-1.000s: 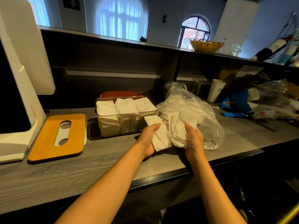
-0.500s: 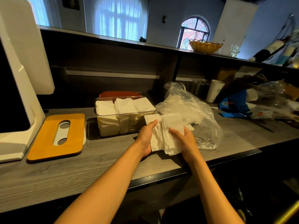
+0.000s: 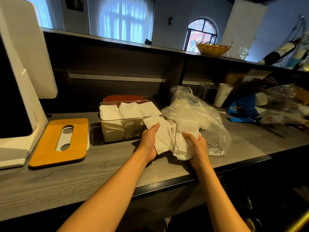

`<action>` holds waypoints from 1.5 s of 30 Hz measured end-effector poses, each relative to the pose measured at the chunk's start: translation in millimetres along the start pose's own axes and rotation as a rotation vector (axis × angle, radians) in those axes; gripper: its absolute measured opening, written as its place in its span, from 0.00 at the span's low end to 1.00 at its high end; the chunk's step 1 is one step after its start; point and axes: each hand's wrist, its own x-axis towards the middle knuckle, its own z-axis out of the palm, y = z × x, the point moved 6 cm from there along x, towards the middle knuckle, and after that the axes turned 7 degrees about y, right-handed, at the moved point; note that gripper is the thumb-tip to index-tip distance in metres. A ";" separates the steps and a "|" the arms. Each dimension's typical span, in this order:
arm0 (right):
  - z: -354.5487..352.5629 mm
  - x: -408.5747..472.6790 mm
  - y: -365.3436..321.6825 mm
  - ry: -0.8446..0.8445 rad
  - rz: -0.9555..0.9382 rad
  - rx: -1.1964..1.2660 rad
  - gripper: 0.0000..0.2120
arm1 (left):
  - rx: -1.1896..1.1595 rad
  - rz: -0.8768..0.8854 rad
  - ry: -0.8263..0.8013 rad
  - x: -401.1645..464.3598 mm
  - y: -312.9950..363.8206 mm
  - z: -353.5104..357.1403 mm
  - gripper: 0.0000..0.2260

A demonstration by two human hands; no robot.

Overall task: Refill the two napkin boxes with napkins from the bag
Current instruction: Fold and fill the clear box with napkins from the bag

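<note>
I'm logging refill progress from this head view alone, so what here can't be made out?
- Second box: only an orange edge shows behind the clear napkin box; its contents are hidden.
- Plastic bag: crinkled film and glare hide how many napkins remain.
- Napkin stack: left hand and right hand cover its lower edges; count unreadable.
- Paper cup: print too small.

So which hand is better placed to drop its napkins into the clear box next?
Probably the left hand: its flat white napkin stack sits right beside the clear plastic napkin box, while the right hand is farther off.
</note>
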 end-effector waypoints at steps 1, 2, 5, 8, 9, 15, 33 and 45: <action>-3.3 0.3 -1.8 0.045 -0.024 -0.008 0.05 | 0.007 0.010 0.028 1.5 0.7 -2.7 0.16; -8.1 1.9 -3.9 0.097 -0.052 0.008 0.06 | 0.023 0.025 0.054 2.1 2.1 -4.7 0.16; -14.7 3.0 -10.7 0.106 -0.084 0.225 0.07 | 0.108 0.026 0.069 1.5 1.9 -5.5 0.16; -7.4 1.5 -10.5 -0.035 -0.086 0.226 0.19 | 0.162 -0.063 -0.023 -4.3 -4.2 1.1 0.17; -2.6 -0.8 -9.2 -0.083 -0.074 0.153 0.22 | 0.165 -0.089 -0.058 -6.6 -5.5 3.1 0.17; 10.4 -5.3 1.6 -0.251 -0.047 -0.092 0.12 | 0.188 0.035 -0.101 -8.6 1.2 7.8 0.16; 15.6 -8.8 6.7 -0.130 -0.078 -0.144 0.10 | 0.127 -0.121 -0.293 -22.1 -14.9 22.1 0.21; 26.0 -17.3 -0.3 -0.185 -0.108 -0.242 0.13 | 0.313 0.001 -0.366 -36.9 -14.8 22.7 0.11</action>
